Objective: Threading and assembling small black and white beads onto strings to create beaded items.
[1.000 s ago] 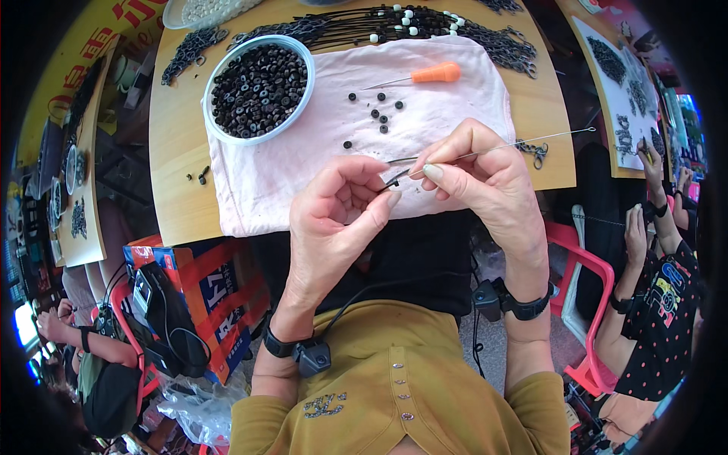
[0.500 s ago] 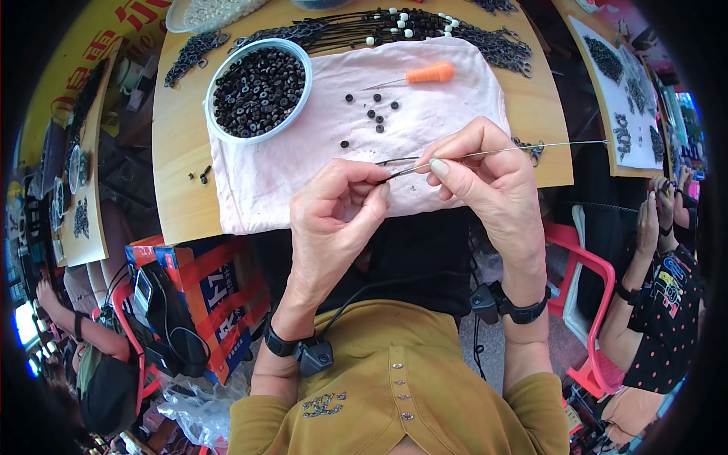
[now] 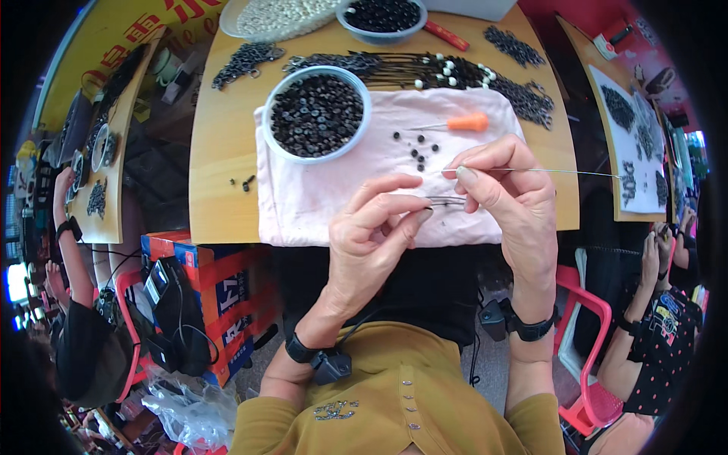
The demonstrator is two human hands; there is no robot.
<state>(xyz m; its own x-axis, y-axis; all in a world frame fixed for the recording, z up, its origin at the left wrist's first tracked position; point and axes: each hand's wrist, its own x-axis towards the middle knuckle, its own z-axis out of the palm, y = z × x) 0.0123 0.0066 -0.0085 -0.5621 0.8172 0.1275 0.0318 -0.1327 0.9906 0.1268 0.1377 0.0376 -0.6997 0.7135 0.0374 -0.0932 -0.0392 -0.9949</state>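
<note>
Over the pink cloth [image 3: 299, 208], black cord [image 3: 449, 199] is pinched by the half-curled left hand [image 3: 373, 229]; a wire needle [image 3: 580, 173], by the half-curled right hand [image 3: 514, 196].

From where I stand, the left hand's [image 3: 379, 227] thumb and forefinger cover the ends of the black cords [image 3: 447, 199], strands too fine to count. The right hand's [image 3: 504, 186] fingertips hide a stretch of the thin wire [image 3: 580, 173], and I lose its right end near the white sheet [image 3: 644, 203]. On the far side, the tray of white beads [image 3: 235, 30] and a pale box [image 3: 478, 7] run out of my view. The bowl [image 3: 367, 125] covers part of the pink cloth [image 3: 292, 205]. At right, whatever a co-worker's hand [image 3: 650, 258] holds is too small to tell. The near edge crops the mustard shirt [image 3: 364, 371].
</note>
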